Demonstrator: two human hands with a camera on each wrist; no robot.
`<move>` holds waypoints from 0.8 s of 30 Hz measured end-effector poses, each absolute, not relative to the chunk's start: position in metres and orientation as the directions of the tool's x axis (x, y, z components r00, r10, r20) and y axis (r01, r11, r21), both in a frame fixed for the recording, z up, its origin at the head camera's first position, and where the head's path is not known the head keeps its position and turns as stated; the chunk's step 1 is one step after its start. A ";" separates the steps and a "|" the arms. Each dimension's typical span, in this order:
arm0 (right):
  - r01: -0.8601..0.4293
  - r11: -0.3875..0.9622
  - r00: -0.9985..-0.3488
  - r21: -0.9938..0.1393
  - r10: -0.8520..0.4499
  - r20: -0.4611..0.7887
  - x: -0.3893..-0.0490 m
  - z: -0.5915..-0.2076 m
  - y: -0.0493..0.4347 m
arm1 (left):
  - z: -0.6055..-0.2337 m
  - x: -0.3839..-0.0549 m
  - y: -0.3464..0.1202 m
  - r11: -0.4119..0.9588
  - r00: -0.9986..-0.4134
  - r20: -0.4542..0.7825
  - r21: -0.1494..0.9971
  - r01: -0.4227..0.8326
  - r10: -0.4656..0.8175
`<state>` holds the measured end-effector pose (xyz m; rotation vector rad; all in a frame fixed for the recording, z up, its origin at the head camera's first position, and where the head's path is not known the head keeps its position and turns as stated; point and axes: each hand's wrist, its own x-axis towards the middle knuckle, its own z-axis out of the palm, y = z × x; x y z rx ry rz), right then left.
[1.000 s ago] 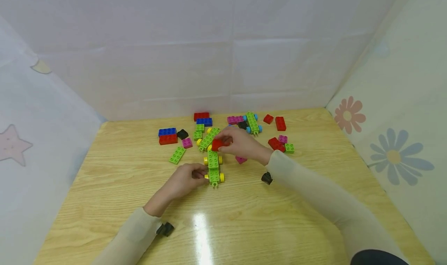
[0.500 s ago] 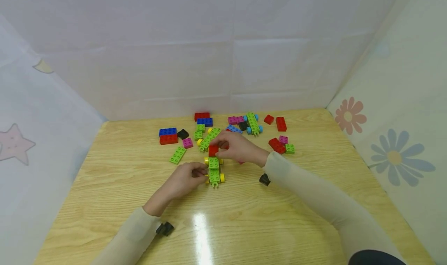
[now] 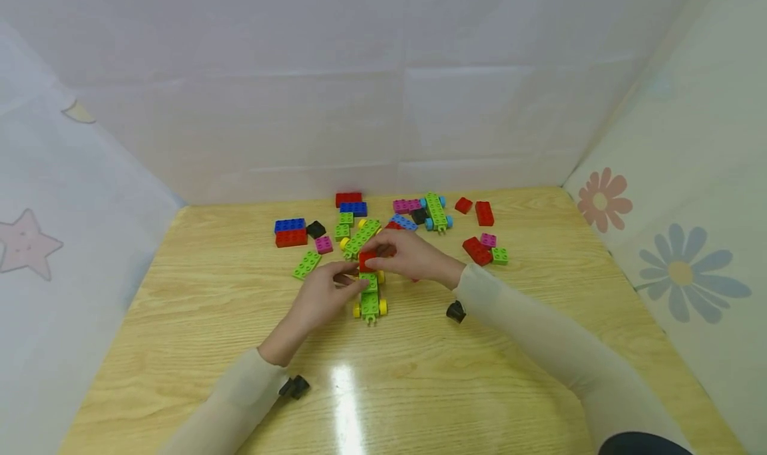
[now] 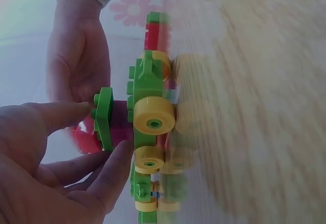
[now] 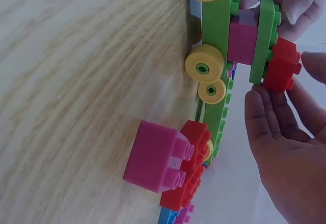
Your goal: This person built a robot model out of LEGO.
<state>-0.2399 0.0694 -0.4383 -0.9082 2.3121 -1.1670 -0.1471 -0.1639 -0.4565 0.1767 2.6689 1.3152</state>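
In the middle of the table sits a green wheeled base (image 3: pixel 369 308) with yellow wheels. A pink brick (image 5: pixel 242 42) stands on it, topped by a green plate (image 5: pixel 262 40). My right hand (image 3: pixel 412 255) holds a red brick (image 5: pixel 281 66) against the studs at the far end of that plate; whether it is fully pressed down I cannot tell. My left hand (image 3: pixel 320 298) pinches the plate from the left, its thumb near the studs and its fingers (image 4: pixel 109 178) by the plate's underside and the pink brick.
Just behind lies another green wheeled base (image 3: pixel 361 240) with yellow wheels. A blue-wheeled base (image 3: pixel 435 212) stands farther back. Blue and red bricks (image 3: pixel 291 237) and a loose green plate (image 3: pixel 307 265) lie left; red bricks (image 3: pixel 477 250) and a small green brick (image 3: pixel 500 256) lie right.
My right hand has brought the red brick slightly toward me, onto the green plate's far end. My left hand has moved forward from beside the wheels up to the plate.
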 end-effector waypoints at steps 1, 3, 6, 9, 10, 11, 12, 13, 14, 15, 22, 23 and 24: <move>-0.366 0.436 -0.712 -0.822 -0.700 -0.054 -0.240 -0.439 0.069 | -0.456 -0.148 -0.163 0.605 -0.980 -0.098 0.796 0.028 0.174; -0.359 0.432 -0.712 -0.827 -0.700 -0.056 -0.240 -0.441 0.068 | -0.456 -0.148 -0.161 0.603 -0.980 -0.108 0.798 0.014 0.166; -0.349 0.437 -0.715 -0.829 -0.696 -0.066 -0.240 -0.441 0.068 | -0.457 -0.148 -0.160 0.600 -0.980 -0.111 0.800 0.010 0.164; -0.330 0.445 -0.722 -0.832 -0.687 -0.082 -0.239 -0.440 0.068 | -0.457 -0.148 -0.160 0.595 -0.980 -0.109 0.804 0.013 0.168; -0.320 0.447 -0.725 -0.835 -0.683 -0.088 -0.238 -0.440 0.069 | -0.457 -0.148 -0.160 0.593 -0.980 -0.110 0.805 0.012 0.169; -0.311 0.451 -0.729 -0.837 -0.678 -0.094 -0.238 -0.440 0.069 | -0.457 -0.148 -0.160 0.591 -0.979 -0.110 0.807 0.012 0.169; -0.298 0.454 -0.734 -0.840 -0.671 -0.102 -0.238 -0.440 0.069 | -0.457 -0.148 -0.159 0.589 -0.979 -0.112 0.808 0.009 0.168; -0.285 0.456 -0.738 -0.843 -0.666 -0.110 -0.238 -0.440 0.069 | -0.457 -0.148 -0.159 0.588 -0.979 -0.114 0.809 0.007 0.168; -0.273 0.459 -0.743 -0.845 -0.659 -0.118 -0.237 -0.440 0.070 | -0.458 -0.149 -0.159 0.586 -0.979 -0.116 0.810 0.004 0.167; -0.262 0.461 -0.748 -0.848 -0.652 -0.123 -0.237 -0.440 0.070 | -0.458 -0.149 -0.159 0.585 -0.979 -0.118 0.811 0.002 0.167; -0.209 0.460 -0.789 -0.863 -0.601 -0.129 -0.234 -0.442 0.067 | -0.460 -0.150 -0.159 0.568 -0.979 -0.120 0.823 -0.005 0.166; -0.203 0.458 -0.794 -0.865 -0.594 -0.128 -0.234 -0.443 0.067 | -0.460 -0.150 -0.159 0.566 -0.979 -0.121 0.824 -0.006 0.166; -0.196 0.456 -0.799 -0.868 -0.587 -0.129 -0.234 -0.443 0.066 | -0.460 -0.150 -0.159 0.566 -0.979 -0.122 0.825 -0.006 0.166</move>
